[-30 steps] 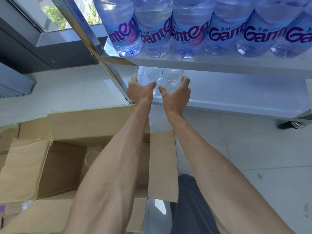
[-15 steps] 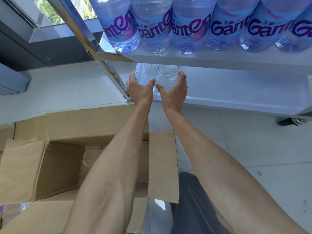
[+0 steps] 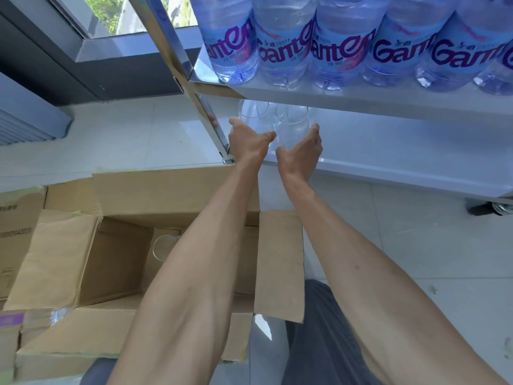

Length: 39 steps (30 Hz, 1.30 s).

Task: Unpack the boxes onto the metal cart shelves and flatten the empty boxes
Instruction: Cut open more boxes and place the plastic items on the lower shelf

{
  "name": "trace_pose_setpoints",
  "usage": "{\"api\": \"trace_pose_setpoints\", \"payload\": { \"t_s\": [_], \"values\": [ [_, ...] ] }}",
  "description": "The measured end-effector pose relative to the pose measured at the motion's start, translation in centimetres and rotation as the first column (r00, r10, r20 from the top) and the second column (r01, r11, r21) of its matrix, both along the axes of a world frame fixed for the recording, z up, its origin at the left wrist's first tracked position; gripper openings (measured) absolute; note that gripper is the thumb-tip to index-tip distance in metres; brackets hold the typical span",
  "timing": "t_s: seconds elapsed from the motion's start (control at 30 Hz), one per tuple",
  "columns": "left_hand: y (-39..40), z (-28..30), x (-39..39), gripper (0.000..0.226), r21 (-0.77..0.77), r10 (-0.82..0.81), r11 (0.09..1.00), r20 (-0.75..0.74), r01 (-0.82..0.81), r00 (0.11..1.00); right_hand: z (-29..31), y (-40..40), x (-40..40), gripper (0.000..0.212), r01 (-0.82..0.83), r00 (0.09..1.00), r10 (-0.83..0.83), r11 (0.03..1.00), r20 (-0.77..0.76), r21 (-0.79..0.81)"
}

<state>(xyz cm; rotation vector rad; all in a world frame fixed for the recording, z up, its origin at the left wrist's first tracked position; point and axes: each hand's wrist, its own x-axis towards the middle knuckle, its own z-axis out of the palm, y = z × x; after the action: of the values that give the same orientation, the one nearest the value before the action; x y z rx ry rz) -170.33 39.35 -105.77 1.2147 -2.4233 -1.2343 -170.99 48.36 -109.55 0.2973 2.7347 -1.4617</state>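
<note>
On the cart's lower shelf (image 3: 388, 151), the left hand (image 3: 247, 141) and right hand (image 3: 301, 151) are each gripping a clear glass, left glass (image 3: 254, 113) beside right glass (image 3: 291, 122).

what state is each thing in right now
left hand: grip on the left glass
right hand: grip on the right glass
both glasses: upright, over the lower shelf
water bottles: standing in a row on the upper shelf
cardboard box: flaps open, one glass inside
</note>
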Motion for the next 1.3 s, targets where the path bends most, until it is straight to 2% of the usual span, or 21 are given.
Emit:
{"api": "trace_pose_setpoints", "payload": {
  "t_s": [0.07,0.17,0.37,0.43,0.5,0.57,0.6,0.67,0.77,0.83,0.93,1.03,1.13,1.2,1.3],
  "values": [
    [-0.1,0.4,0.5,0.070,-0.032,-0.028,0.999,0.027,0.029,0.999,0.7,0.1,0.6,0.084,0.026,1.000,-0.026,1.000,0.015,0.000],
    [0.1,0.8,1.9,0.057,-0.147,-0.126,0.981,0.018,0.127,0.992,1.8,0.6,2.2,0.071,0.045,0.999,-0.045,0.999,0.007,-0.020],
    [0.2,2.4,6.8,0.054,-0.461,-0.263,0.840,0.115,0.286,0.958,5.3,0.2,6.5,0.047,0.018,1.000,-0.018,0.999,-0.006,0.042],
    [-0.1,2.9,9.4,0.047,-0.487,-0.286,0.831,0.039,0.268,0.957,6.2,-0.1,8.0,0.041,-0.004,1.000,0.004,0.999,-0.005,0.040],
    [-1.0,3.3,12.7,0.036,-0.508,-0.271,0.844,-0.122,0.174,0.955,7.1,-0.5,9.6,0.035,-0.010,0.998,0.012,1.000,-0.059,0.027],
    [-3.2,3.5,16.2,0.027,-0.490,-0.168,0.871,-0.214,0.043,0.962,8.0,-1.2,11.6,0.030,-0.018,0.989,0.018,1.000,-0.148,0.002],
    [-4.5,3.2,17.9,0.024,-0.461,-0.100,0.887,-0.212,-0.010,0.972,8.3,-1.6,12.7,0.027,-0.041,0.980,0.038,0.999,-0.196,-0.010],
    [-8.0,2.2,21.2,0.023,-0.420,0.024,0.905,-0.111,-0.068,0.994,8.7,-3.1,15.1,0.022,-0.121,0.948,0.106,0.992,-0.300,-0.032],
    [-13.0,-0.5,25.5,0.028,-0.350,0.167,0.934,0.231,-0.078,0.959,7.0,-5.6,18.4,0.016,-0.292,0.891,0.259,0.956,-0.374,-0.033],
    [-15.3,-2.5,27.9,0.038,-0.223,0.161,0.972,0.425,-0.069,0.891,4.8,-7.4,20.4,0.019,-0.393,0.880,0.371,0.920,-0.297,-0.015],
    [-16.2,-4.9,29.9,0.059,-0.067,0.063,0.997,0.571,-0.030,0.818,0.8,-8.8,22.5,0.032,-0.468,0.883,0.470,0.879,0.000,0.091],
    [-15.8,-7.2,30.6,0.082,0.043,-0.045,0.999,0.590,0.024,0.806,-2.8,-8.6,24.4,0.044,-0.529,0.829,0.478,0.839,0.290,0.129],
    [-15.8,-8.7,30.0,0.098,0.070,-0.142,0.990,0.526,0.123,0.839,-5.2,-7.8,25.2,0.049,-0.545,0.798,0.449,0.822,0.402,0.164],
    [-15.3,-9.3,29.6,0.090,0.061,-0.223,0.973,0.491,0.222,0.842,-6.3,-7.1,25.4,0.048,-0.531,0.798,0.422,0.830,0.431,0.171],
    [-14.4,-9.8,29.6,0.056,-0.026,-0.205,0.970,0.447,0.242,0.870,-7.4,-6.2,25.8,0.054,-0.522,0.788,0.404,0.839,0.464,0.155]
  ]
}}
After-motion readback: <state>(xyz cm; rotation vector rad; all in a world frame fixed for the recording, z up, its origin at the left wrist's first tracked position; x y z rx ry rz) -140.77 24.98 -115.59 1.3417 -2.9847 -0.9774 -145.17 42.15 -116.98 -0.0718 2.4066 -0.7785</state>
